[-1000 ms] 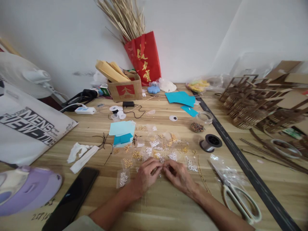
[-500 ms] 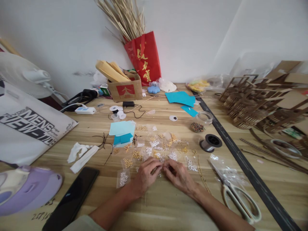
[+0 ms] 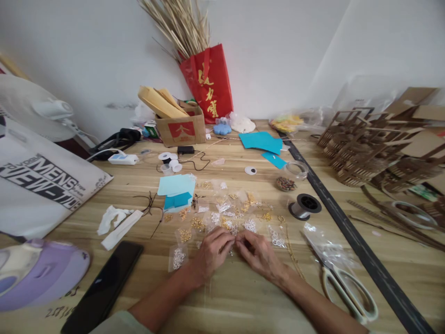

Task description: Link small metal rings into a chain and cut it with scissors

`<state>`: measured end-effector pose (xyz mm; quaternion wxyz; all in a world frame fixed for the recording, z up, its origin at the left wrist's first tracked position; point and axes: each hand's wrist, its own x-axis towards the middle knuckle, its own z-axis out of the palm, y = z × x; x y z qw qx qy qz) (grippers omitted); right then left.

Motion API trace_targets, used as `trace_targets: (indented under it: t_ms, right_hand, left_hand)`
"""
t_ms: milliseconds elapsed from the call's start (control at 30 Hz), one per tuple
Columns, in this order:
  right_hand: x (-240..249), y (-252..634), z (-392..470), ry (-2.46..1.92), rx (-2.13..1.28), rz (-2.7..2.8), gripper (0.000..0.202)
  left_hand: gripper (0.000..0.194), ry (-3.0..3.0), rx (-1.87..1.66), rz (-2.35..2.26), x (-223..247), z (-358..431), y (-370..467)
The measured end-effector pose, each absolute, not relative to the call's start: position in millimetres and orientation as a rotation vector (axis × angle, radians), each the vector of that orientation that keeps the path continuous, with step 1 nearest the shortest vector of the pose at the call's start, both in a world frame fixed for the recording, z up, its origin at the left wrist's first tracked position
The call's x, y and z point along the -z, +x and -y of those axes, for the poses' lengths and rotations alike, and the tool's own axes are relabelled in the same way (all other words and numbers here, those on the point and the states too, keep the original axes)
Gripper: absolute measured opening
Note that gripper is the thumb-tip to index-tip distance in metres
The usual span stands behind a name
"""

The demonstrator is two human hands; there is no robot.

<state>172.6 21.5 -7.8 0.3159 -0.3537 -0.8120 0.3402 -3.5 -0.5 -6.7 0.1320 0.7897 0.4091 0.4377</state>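
My left hand [image 3: 214,249] and my right hand [image 3: 255,250] meet fingertip to fingertip low over the wooden table [image 3: 236,306]. Both are pinched closed; whatever lies between the fingers is too small to make out. Just beyond them spread small bags of silver-coloured findings [image 3: 249,226] and gold-coloured findings [image 3: 197,223]. A bag of silver rings [image 3: 178,258] lies left of my left hand, below a bag of gold pieces [image 3: 185,235]. To the right of my right hand are more silver rings [image 3: 277,237] and a thin gold chain [image 3: 292,253].
White-handled scissors [image 3: 342,283] lie at the right by a clear plastic bag [image 3: 335,248]. A wire spool [image 3: 305,207] and a jar of beads [image 3: 286,183] stand beyond. At the left are a black phone [image 3: 104,283] and a purple appliance [image 3: 45,276]. Woven baskets [image 3: 358,157] crowd the right.
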Motion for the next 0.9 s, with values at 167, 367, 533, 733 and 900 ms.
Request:
trace_targets:
  t_ms: [167,367,533,733,900]
  right_hand:
    - [7,172,-22,-0.935,-0.933,2.11,0.012]
    - [1,174,-24,-0.959,-1.198,1.998,0.017]
    - [-4,175,-28,-0.894,-1.626,1.728,0.031]
    - [-9,174,-30,-0.826,-1.808,1.575,0.038]
    - [-11,175,-31,-0.788,-1.847,1.556,0.037]
  left_hand:
    - [0.013,2.187,-1.192,-1.221,2,0,-4]
    - [0.008,1.742,-1.044,-1.253,-6,-4,-4]
    - [0.016,1.442,-0.894,-1.138,-16,-7,-7]
    - [0.023,1.296,-0.875,-1.027,-15,-9,-11]
    - [0.024,1.225,-0.883,-1.003,-14,-9,-11]
